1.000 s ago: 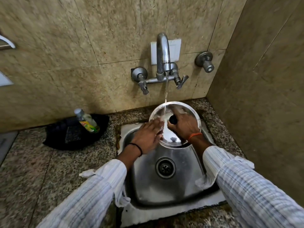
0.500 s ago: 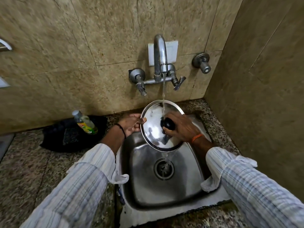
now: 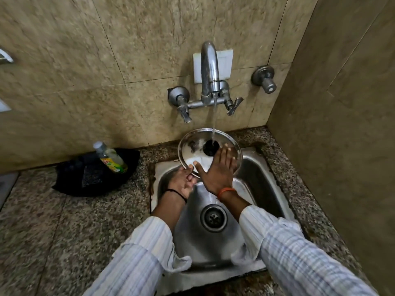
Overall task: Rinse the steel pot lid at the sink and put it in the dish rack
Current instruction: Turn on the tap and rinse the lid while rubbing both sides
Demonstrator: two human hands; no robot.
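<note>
The round steel pot lid [image 3: 192, 146] with a black knob [image 3: 211, 148] is tilted over the back of the steel sink [image 3: 252, 189]. Water from the wall tap [image 3: 210, 69] falls onto the knob. My left hand [image 3: 182, 181] grips the lid's lower left rim from below. My right hand [image 3: 218, 169] lies flat on the lid's face, fingers straight and spread, just right of the knob. No dish rack is in view.
A soap bottle [image 3: 111, 158] lies on a black cloth [image 3: 89, 174] on the granite counter [image 3: 64, 227] left of the sink. Tiled walls stand close behind and to the right. A second valve [image 3: 265, 79] sticks out right of the tap.
My right hand has let go of the knob and now lies flat on the lid. My left hand has shifted down to the lower rim. The lid has turned to face me more.
</note>
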